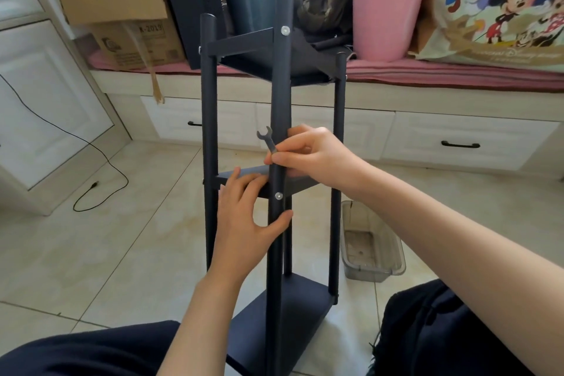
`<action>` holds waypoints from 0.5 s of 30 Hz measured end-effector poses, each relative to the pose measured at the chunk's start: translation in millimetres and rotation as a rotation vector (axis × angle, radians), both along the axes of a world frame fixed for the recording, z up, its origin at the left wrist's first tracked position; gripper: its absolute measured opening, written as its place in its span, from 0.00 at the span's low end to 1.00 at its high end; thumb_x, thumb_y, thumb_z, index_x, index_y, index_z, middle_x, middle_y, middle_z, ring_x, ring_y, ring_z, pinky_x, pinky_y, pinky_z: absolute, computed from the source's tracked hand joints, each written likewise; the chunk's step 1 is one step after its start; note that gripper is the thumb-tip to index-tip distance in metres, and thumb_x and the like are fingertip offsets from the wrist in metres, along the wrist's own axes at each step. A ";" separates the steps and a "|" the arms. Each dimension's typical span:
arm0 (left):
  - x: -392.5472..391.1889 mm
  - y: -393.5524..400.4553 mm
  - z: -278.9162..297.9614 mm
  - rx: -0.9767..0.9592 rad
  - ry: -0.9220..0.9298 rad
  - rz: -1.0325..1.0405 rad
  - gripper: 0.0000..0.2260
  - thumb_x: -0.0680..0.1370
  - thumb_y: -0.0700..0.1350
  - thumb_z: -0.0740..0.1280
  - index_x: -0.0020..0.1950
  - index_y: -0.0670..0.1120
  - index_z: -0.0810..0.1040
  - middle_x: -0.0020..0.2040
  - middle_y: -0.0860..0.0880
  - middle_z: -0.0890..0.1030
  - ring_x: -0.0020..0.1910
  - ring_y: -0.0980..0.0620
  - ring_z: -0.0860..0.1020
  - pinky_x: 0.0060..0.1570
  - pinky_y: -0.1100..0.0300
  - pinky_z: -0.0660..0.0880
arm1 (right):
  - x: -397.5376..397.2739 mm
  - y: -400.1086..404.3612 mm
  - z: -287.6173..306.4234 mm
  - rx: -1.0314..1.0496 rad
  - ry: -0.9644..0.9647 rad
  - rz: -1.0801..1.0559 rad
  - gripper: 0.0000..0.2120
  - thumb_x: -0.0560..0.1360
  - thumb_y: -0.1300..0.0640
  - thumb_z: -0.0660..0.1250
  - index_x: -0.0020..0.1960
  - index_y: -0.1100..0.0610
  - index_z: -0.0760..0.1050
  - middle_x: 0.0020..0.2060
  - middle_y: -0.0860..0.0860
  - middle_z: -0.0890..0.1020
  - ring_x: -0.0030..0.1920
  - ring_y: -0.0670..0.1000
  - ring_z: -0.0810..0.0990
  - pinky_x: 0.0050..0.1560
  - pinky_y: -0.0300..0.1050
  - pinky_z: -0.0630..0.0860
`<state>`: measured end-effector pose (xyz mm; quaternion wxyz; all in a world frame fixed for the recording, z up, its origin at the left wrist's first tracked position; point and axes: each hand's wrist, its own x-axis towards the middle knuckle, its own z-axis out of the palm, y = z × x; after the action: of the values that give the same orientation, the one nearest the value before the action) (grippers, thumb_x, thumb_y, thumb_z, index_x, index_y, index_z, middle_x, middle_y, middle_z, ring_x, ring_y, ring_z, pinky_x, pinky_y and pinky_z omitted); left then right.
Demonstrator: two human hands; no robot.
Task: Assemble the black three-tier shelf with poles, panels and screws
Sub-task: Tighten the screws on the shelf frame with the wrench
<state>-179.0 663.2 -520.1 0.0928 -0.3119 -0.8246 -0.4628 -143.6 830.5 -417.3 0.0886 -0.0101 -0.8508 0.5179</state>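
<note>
Shelf point(276, 119) stands upright on the tiled floor point(128, 241); left hand point(244, 217) rests flat on its middle panel point(244, 180), fingers straight, while right hand point(308, 156) pinches a small wrench point(268, 139) against the front pole point(279, 223).

Tiled floor point(122, 253) (beige), white drawers point(457, 143)
</note>
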 end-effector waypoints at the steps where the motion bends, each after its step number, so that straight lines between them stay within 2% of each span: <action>1: -1.1 -1.6 -0.4 0.009 -0.005 0.007 0.24 0.72 0.52 0.76 0.67 0.54 0.75 0.65 0.60 0.73 0.80 0.58 0.52 0.76 0.40 0.57 | 1.4 2.3 -2.2 -0.016 -0.003 -0.008 0.06 0.76 0.54 0.71 0.50 0.52 0.85 0.52 0.46 0.75 0.53 0.48 0.80 0.54 0.45 0.82; 4: -4.1 -5.6 -2.0 0.025 -0.003 0.027 0.23 0.72 0.51 0.75 0.66 0.53 0.75 0.65 0.64 0.71 0.79 0.61 0.52 0.77 0.48 0.58 | 7.6 12.2 -12.0 0.015 -0.008 -0.073 0.05 0.75 0.53 0.72 0.49 0.51 0.85 0.52 0.47 0.77 0.52 0.49 0.81 0.50 0.43 0.82; 6: -4.0 -6.8 -2.7 0.025 0.012 0.039 0.22 0.72 0.51 0.75 0.65 0.55 0.75 0.65 0.68 0.67 0.78 0.64 0.51 0.75 0.58 0.56 | 13.3 20.1 -21.3 0.055 -0.058 -0.108 0.05 0.76 0.54 0.71 0.48 0.51 0.86 0.47 0.46 0.80 0.49 0.48 0.81 0.47 0.42 0.83; 9: -3.0 -7.7 -2.9 0.017 0.027 0.045 0.22 0.72 0.52 0.76 0.64 0.56 0.74 0.65 0.66 0.66 0.76 0.67 0.52 0.69 0.71 0.51 | 22.2 27.0 -38.3 0.087 -0.195 -0.108 0.05 0.76 0.54 0.71 0.46 0.52 0.86 0.36 0.40 0.83 0.39 0.40 0.81 0.36 0.34 0.78; 11: -4.4 -9.4 -3.0 0.010 0.019 0.047 0.22 0.72 0.52 0.75 0.64 0.56 0.75 0.66 0.63 0.68 0.77 0.64 0.53 0.68 0.73 0.50 | 26.6 26.3 -50.8 0.120 -0.287 -0.103 0.05 0.75 0.54 0.72 0.44 0.52 0.86 0.31 0.42 0.82 0.32 0.40 0.79 0.34 0.31 0.74; 15: -6.8 -11.5 -3.0 -0.010 0.017 0.055 0.22 0.72 0.52 0.75 0.64 0.55 0.75 0.68 0.59 0.70 0.78 0.59 0.56 0.69 0.67 0.54 | 32.6 14.7 -75.5 0.170 -0.413 -0.082 0.08 0.75 0.52 0.72 0.44 0.55 0.86 0.35 0.49 0.84 0.35 0.46 0.80 0.39 0.39 0.79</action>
<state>-185.8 651.8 -523.1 0.1108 -0.2932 -0.8345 -0.4532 -111.0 845.2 -492.8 -0.0659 -0.1428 -0.8903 0.4273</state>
